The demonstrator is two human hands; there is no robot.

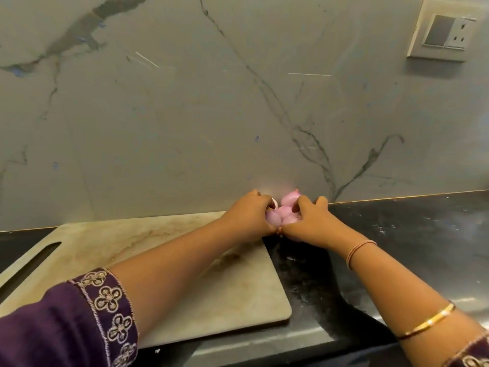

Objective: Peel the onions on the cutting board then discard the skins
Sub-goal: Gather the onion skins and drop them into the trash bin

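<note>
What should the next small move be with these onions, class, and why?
Probably slide the onions onto the bare middle of the cutting board. The left hand and right hand cup the pink cluster by the board's far right corner, close to the wall and seemingly over the dark counter, leaving little room to peel.

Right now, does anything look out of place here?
The small pink onions, cupped between the left hand and right hand, seem to lie off the stained beige cutting board, on the black counter by its far right corner.
</note>
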